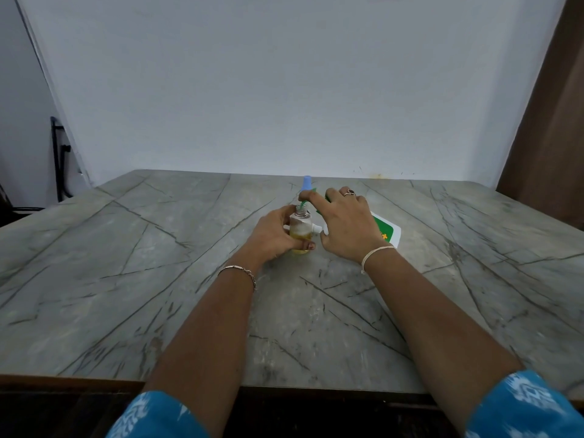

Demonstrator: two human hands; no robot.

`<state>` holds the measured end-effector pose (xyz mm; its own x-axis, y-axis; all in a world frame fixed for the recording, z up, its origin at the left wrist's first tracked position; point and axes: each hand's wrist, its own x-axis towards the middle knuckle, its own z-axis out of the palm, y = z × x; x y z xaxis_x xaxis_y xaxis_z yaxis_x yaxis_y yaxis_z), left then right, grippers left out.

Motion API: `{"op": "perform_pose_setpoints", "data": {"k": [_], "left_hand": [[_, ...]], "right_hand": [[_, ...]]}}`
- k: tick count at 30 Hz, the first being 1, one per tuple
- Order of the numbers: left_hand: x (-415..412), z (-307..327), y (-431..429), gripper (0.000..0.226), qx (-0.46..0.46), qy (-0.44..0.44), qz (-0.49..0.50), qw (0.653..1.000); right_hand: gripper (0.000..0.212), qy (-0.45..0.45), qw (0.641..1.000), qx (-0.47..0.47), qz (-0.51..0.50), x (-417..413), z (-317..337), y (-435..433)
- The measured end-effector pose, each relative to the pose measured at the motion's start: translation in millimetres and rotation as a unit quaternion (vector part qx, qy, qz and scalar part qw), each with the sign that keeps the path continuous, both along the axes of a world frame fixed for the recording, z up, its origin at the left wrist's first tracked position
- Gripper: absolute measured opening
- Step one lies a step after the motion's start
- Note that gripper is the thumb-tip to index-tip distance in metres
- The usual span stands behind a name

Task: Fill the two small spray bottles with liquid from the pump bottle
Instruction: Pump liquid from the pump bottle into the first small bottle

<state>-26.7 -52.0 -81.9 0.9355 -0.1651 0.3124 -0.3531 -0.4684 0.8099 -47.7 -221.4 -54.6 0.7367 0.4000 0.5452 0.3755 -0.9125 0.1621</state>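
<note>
My left hand [274, 233] grips a small clear spray bottle [301, 230] standing on the marble table [158, 263], its neck open and yellowish liquid in its lower part. A small white cap piece [317, 229] shows at the bottle's right side. My right hand [343, 222] lies over the green-and-white pump bottle [387, 230], with the index finger pressing on the green pump head [305, 204] whose spout points into the small bottle's neck. Behind the hands stands a blue-capped bottle [307, 183], mostly hidden.
A pale wall rises right behind the table's far edge. A black metal stand [60, 159] is off the table at the left, and a brown curtain [550, 121] hangs at the right. The table's dark front edge [316, 392] runs near my sleeves.
</note>
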Motion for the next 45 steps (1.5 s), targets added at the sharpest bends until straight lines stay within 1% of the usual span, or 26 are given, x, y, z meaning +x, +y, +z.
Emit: {"op": "perform_pose_setpoints", "data": {"k": [6,15,23,28,32,35,38,45], "left_hand": [[1.1,0.1,-0.2,0.065,0.005,0.007,-0.001,1.000],[0.5,-0.4,0.5,0.065,-0.001,0.007,-0.006,1.000],[-0.4,0.6,0.3,0.067,0.008,0.013,-0.007,1.000],[-0.1,0.7,1.0,0.071,0.013,0.015,-0.001,1.000],[-2.1,1.9,0.4,0.066,0.007,0.018,-0.004,1.000],[-3.0,2.0,0.6,0.068,0.000,0.019,-0.005,1.000],[-2.9,1.9,1.0,0.063,-0.004,0.020,-0.009,1.000],[-3.7,3.3,0.3,0.061,0.005,0.019,-0.008,1.000]], "right_hand": [[0.080,0.007,1.000,-0.006,0.004,-4.8,0.1,-5.9],[0.068,0.023,0.999,0.037,0.011,0.7,2.7,2.7],[0.077,0.009,1.000,0.005,0.006,-1.7,-0.8,-4.0],[0.078,0.013,1.000,0.006,0.004,-3.1,-0.2,-4.2],[0.074,0.019,1.000,0.012,0.000,-3.3,1.4,-1.8],[0.070,0.019,1.000,0.018,-0.004,-1.8,2.0,1.1],[0.069,0.015,1.000,0.016,-0.006,-0.5,1.8,2.4],[0.076,0.005,1.000,0.011,0.004,-2.4,-0.6,-4.1]]}}
